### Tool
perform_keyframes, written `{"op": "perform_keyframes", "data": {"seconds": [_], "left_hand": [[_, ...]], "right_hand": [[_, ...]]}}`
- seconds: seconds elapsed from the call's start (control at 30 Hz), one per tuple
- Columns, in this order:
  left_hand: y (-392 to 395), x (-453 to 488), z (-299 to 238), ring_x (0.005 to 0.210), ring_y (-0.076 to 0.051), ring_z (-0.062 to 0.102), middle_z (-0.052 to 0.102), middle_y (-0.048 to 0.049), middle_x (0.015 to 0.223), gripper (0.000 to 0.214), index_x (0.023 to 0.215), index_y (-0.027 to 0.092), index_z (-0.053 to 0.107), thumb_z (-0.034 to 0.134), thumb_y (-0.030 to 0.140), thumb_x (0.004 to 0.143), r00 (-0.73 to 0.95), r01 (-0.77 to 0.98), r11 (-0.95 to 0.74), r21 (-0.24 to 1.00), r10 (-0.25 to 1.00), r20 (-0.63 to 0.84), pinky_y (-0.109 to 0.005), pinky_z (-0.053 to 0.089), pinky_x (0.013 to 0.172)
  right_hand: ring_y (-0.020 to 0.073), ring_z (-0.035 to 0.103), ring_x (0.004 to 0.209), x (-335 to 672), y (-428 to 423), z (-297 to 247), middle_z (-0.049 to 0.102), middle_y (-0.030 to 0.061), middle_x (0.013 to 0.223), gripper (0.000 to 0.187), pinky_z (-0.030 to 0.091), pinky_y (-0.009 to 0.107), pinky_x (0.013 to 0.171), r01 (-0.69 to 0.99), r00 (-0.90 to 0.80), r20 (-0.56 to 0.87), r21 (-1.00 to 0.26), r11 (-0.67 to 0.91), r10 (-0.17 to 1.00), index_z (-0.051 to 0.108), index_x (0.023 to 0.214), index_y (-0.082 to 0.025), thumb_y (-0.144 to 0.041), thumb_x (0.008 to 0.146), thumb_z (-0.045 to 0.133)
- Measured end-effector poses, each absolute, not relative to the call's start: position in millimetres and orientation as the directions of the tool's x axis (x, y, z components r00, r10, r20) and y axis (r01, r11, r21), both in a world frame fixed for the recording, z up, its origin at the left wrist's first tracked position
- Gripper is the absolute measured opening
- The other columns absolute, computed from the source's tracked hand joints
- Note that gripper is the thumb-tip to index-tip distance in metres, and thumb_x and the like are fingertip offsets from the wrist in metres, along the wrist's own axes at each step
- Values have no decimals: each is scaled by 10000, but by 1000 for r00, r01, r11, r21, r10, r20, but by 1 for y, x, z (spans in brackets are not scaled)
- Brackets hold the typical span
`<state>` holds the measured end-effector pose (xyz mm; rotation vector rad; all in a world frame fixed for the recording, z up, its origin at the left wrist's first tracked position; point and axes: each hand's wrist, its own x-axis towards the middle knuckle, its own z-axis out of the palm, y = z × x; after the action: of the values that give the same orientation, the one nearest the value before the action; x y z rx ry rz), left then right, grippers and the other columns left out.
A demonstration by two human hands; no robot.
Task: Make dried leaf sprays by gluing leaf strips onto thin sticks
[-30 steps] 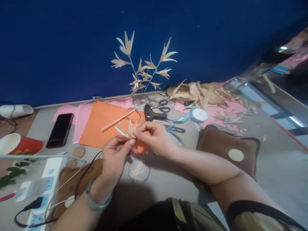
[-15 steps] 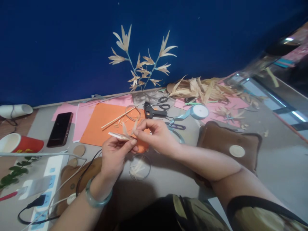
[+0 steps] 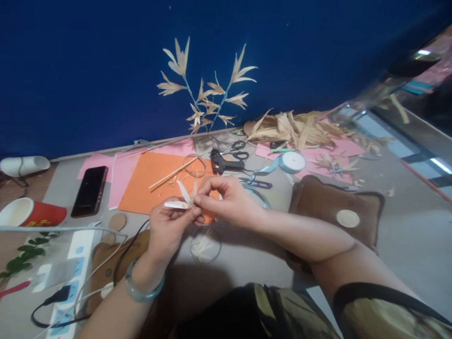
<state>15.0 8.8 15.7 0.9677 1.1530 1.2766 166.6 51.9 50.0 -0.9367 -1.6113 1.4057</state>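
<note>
My left hand [image 3: 173,223] pinches the base of a pale corn-husk flower [image 3: 184,194], whose pointed petals fan out to the left and upward. From the other side my right hand [image 3: 226,197] grips one of its petals between thumb and forefinger. Below the hands, a wire ring [image 3: 221,242] lies on the table around several pale husk strips [image 3: 203,247]. Under and beyond the fingers is an orange sheet [image 3: 136,188] with a thin wooden stick [image 3: 173,173] on it. A black glue gun [image 3: 228,164] rests just past my right hand.
Husk-flower stems [image 3: 192,92] stand against the blue wall. Dried husks [image 3: 296,132], black scissors [image 3: 240,154] and a ribbon roll [image 3: 292,161] lie at the back. At left are a phone [image 3: 89,190], a red cup [image 3: 45,213] and a power strip [image 3: 68,282]; a brown pouch [image 3: 325,207] sits right.
The flower has turned in my fingers, so its white petals now spread wider and show more. Both hands stay in nearly the same place, and the view has shifted slightly.
</note>
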Motion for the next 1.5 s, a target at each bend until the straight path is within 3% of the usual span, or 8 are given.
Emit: {"op": "perform_keyframes", "data": {"seconds": [0.43, 1.07, 1.5], "left_hand": [[8, 11, 14, 481, -143, 648, 682, -24, 558, 180, 681, 128, 647, 794, 229, 656, -72, -122, 82, 989, 993, -91, -229, 552, 509], [7, 13, 15, 470, -136, 652, 686, -18, 548, 190, 656, 136, 645, 807, 236, 642, -118, -161, 83, 983, 988, -103, -209, 554, 507], [8, 15, 15, 486, -134, 654, 688, -5, 599, 248, 768, 144, 614, 802, 247, 643, -158, -144, 83, 986, 982, -105, -213, 552, 507]], "right_hand": [[92, 583, 590, 169, 50, 48, 640, -5, 635, 140, 467, 215, 600, 19, -472, 102, -992, 125, 876, 600, 652, -142, -170, 789, 601], [89, 564, 581, 168, 48, 52, 623, -7, 621, 156, 450, 210, 580, 34, -468, 86, -993, 115, 879, 582, 620, -141, -151, 774, 604], [86, 562, 584, 167, 49, 52, 623, -9, 628, 146, 454, 204, 577, 23, -453, 77, -995, 98, 888, 595, 627, -140, -156, 769, 622]]}}
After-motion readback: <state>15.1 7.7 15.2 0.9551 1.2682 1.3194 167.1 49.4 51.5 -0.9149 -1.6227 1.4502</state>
